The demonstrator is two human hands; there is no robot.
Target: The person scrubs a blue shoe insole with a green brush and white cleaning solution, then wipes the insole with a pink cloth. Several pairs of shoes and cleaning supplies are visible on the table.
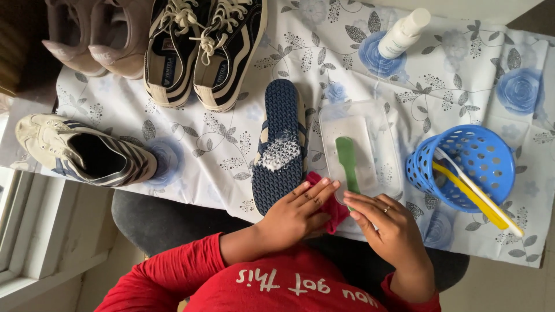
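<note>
Basket [428, 167] blocks right; cloth [202, 156] free between shoe [81, 153], sandal [281, 144].

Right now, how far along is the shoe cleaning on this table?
Early on. The navy sandal lies sole up with white foam on its middle, so soap is applied. The left hand rests on a red cloth beside it, and the right hand is at the handle of the green brush in the clear tray. The striped sneaker, black laced pair and pink pair show no foam.
</note>
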